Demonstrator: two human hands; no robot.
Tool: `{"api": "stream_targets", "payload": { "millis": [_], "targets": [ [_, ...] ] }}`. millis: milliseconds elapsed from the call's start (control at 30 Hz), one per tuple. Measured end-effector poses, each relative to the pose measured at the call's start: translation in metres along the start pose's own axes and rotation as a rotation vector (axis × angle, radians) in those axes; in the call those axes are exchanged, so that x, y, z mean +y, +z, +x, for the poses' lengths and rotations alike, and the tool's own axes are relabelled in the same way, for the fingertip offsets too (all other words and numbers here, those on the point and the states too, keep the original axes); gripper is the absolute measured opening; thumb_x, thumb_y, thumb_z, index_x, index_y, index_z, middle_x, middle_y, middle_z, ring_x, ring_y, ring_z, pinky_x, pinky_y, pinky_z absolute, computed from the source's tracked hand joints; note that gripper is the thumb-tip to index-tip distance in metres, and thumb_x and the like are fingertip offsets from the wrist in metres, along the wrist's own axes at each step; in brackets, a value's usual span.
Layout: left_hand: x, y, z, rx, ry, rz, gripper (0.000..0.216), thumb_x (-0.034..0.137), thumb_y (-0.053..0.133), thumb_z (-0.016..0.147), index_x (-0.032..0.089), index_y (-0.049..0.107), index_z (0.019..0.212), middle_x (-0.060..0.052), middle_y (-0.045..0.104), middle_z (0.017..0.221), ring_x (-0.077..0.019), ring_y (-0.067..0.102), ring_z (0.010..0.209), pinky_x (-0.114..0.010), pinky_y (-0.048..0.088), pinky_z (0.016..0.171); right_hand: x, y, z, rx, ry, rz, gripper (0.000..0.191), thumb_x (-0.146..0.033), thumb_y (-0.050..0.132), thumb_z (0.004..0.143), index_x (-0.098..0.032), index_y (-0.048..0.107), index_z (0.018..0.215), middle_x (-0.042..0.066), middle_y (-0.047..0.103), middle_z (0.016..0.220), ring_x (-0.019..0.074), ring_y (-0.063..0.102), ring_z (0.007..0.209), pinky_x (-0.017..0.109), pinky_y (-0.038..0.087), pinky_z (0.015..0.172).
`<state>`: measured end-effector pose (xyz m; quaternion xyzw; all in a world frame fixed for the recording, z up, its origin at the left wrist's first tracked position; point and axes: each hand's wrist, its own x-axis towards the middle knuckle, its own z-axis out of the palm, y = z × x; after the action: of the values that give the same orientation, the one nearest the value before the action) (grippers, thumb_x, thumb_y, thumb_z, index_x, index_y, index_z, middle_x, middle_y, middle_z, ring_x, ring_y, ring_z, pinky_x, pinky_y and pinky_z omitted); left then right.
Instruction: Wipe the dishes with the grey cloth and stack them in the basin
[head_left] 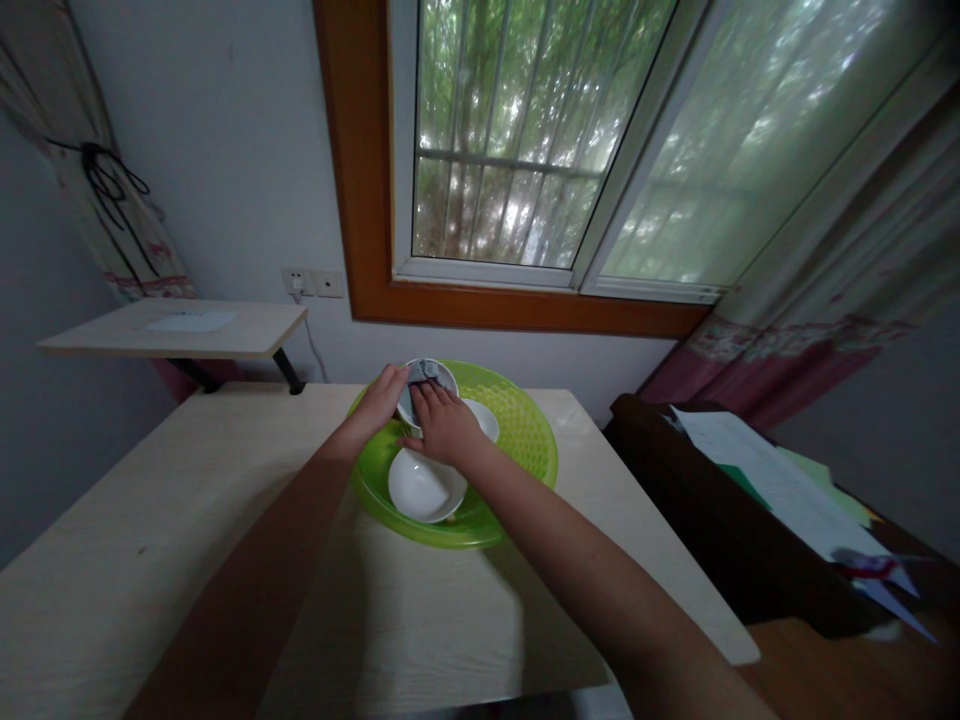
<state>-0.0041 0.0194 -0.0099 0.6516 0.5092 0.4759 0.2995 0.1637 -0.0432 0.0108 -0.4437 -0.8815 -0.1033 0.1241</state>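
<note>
A round green plastic basket (534, 425) with a mesh bottom stands on the table. Over its far left side a white bowl (448, 375) is tipped toward me, its rim gripped by my left hand (381, 400). Inside that bowl, a greyish cloth (421, 371) lies under the fingers of my right hand (454, 432), which press it against the inner wall. Nearer to me in the basket sits a second white bowl (426, 490), facing up. A third white bowl (486, 420) shows partly behind my right hand.
The pale wooden table (225, 480) carries a small raised shelf (180, 330) with a sheet on it at the far left. A barred window (517, 150) is behind the table. At the right, a dark cabinet (697, 510) bears papers (757, 470).
</note>
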Motion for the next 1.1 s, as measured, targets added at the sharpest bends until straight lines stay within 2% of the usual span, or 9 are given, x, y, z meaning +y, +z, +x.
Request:
{"api": "stream_targets", "payload": {
  "millis": [133,233,367,467,633,733,833,967,1100],
  "targets": [
    [0.003,-0.001,-0.002,0.037,0.008,0.019,0.038,0.057,0.04,0.094,0.024,0.059,0.093,-0.003,0.066,0.095,-0.0204,0.06,0.093,-0.033,0.045,0.089,-0.005,-0.004,0.002,-0.026,0.079,-0.043,0.093,-0.064,0.056,0.089,0.0,0.034,0.151,0.03,0.038,0.154,0.0368,0.047,0.135,0.045,0.039,0.109],
    [0.004,-0.001,-0.002,0.056,-0.003,0.043,0.037,0.055,0.041,0.094,0.023,0.059,0.093,-0.004,0.066,0.095,-0.0209,0.06,0.092,-0.033,0.045,0.086,-0.006,-0.009,0.003,-0.053,0.108,-0.051,0.081,-0.067,0.046,0.092,-0.002,0.05,0.141,0.03,0.053,0.141,0.0359,0.062,0.116,0.044,0.049,0.094],
    [0.006,-0.002,-0.001,0.079,-0.017,0.048,0.035,0.052,0.04,0.095,0.023,0.058,0.091,-0.004,0.065,0.093,-0.021,0.06,0.09,-0.034,0.045,0.085,-0.007,-0.02,0.003,-0.133,0.076,-0.039,0.063,-0.064,0.039,0.097,-0.011,0.07,0.11,0.021,0.073,0.105,0.0317,0.069,0.095,0.042,0.05,0.086],
    [0.007,-0.003,-0.002,0.095,0.009,0.054,0.036,0.053,0.038,0.096,0.023,0.057,0.089,-0.004,0.064,0.091,-0.0209,0.06,0.09,-0.034,0.046,0.086,-0.007,-0.026,0.003,-0.134,0.011,-0.021,0.055,-0.058,0.042,0.098,-0.013,0.073,0.103,0.017,0.074,0.098,0.0296,0.07,0.094,0.039,0.05,0.085],
    [0.004,-0.004,-0.001,0.1,-0.004,0.028,0.036,0.053,0.037,0.096,0.023,0.057,0.092,-0.003,0.064,0.091,-0.0207,0.06,0.088,-0.035,0.046,0.086,-0.001,-0.022,0.002,-0.101,-0.11,0.091,0.049,-0.052,0.047,0.098,-0.012,0.068,0.116,0.015,0.073,0.109,0.027,0.068,0.1,0.036,0.049,0.089],
    [0.001,-0.004,0.002,0.097,-0.016,-0.006,0.036,0.053,0.036,0.096,0.023,0.056,0.091,-0.003,0.063,0.091,-0.0206,0.059,0.09,-0.035,0.046,0.089,0.005,-0.011,0.001,-0.033,-0.206,0.173,0.062,-0.054,0.048,0.098,-0.008,0.053,0.139,0.018,0.064,0.132,0.027,0.062,0.119,0.036,0.045,0.102],
    [-0.002,-0.002,0.004,0.084,-0.009,-0.033,0.037,0.052,0.036,0.096,0.022,0.057,0.094,-0.004,0.065,0.097,-0.0208,0.06,0.097,-0.035,0.045,0.094,0.007,0.0,0.001,0.02,-0.244,0.188,0.079,-0.061,0.047,0.096,-0.002,0.039,0.149,0.023,0.048,0.149,0.0288,0.049,0.136,0.037,0.038,0.112],
    [-0.003,0.0,0.005,0.023,0.007,-0.045,0.036,0.053,0.039,0.095,0.022,0.057,0.095,-0.004,0.065,0.098,-0.0205,0.06,0.1,-0.034,0.045,0.097,0.003,0.006,0.001,0.031,-0.196,0.135,0.09,-0.068,0.047,0.093,-0.001,0.035,0.151,0.026,0.036,0.156,0.0322,0.038,0.144,0.043,0.032,0.117],
    [0.001,0.0,0.001,-0.02,-0.023,-0.022,0.035,0.054,0.042,0.094,0.023,0.058,0.093,-0.003,0.065,0.092,-0.0197,0.06,0.092,-0.032,0.046,0.089,-0.002,0.004,0.0,0.018,-0.053,0.038,0.092,-0.068,0.049,0.091,-0.002,0.034,0.152,0.026,0.036,0.157,0.037,0.033,0.146,0.051,0.026,0.119]
  ]
}}
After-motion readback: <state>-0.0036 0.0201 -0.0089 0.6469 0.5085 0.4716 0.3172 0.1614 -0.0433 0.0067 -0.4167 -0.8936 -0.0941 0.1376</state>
